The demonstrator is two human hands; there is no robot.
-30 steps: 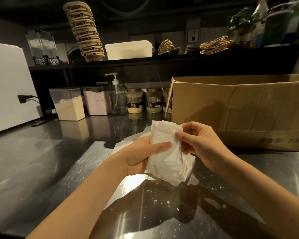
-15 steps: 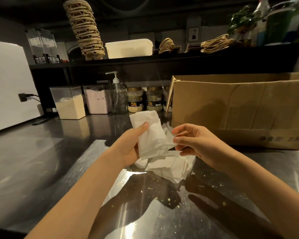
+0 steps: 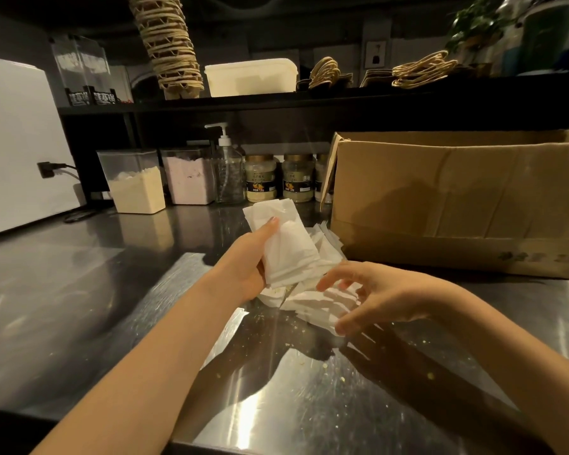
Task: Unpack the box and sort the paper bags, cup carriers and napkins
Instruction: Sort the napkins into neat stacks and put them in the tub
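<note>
My left hand grips a small stack of white napkins and holds it upright above the steel counter. Loose white napkins lie in a heap on the counter just below and right of it. My right hand hovers over that heap with fingers spread and relaxed, its thumb near the heap's front edge. The open cardboard box stands at the right behind the heap. On the shelf stand a tall stack of cup carriers and flat paper bags with twisted handles.
The steel counter is crumb-strewn in front. At the back stand two powder containers, a pump bottle and jars. A white lidded tub sits on the shelf. A white panel with a plugged cord is at left.
My left hand lifted the napkin stack up and away from the heap. My right hand let go of it, lowered toward the loose napkins and spread its fingers.
</note>
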